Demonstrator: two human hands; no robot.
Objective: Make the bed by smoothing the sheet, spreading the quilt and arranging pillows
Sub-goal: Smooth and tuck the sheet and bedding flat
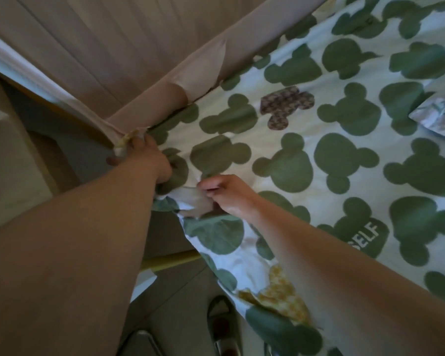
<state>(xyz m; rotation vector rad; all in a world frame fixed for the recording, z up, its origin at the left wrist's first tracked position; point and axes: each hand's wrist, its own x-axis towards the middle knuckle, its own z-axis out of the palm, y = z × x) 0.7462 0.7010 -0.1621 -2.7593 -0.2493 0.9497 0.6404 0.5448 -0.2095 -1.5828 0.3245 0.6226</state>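
Note:
A white sheet [306,129] printed with green mouse-head shapes covers the bed from the centre to the right edge. My left hand [149,158] reaches to the bed's corner beside the padded headboard [144,57] and grips the bunched corner of the sheet there. My right hand [224,192] is just to the right, fingers curled, pinching a fold of the sheet's edge. The sheet hangs over the bed's side below my right forearm. A floral pillow corner [439,116] shows at the right edge.
The beige padded headboard runs diagonally across the top left. A narrow gap with tiled floor [180,286] lies between bed and wall on the left. A slipper [222,327] on a foot shows at the bottom centre.

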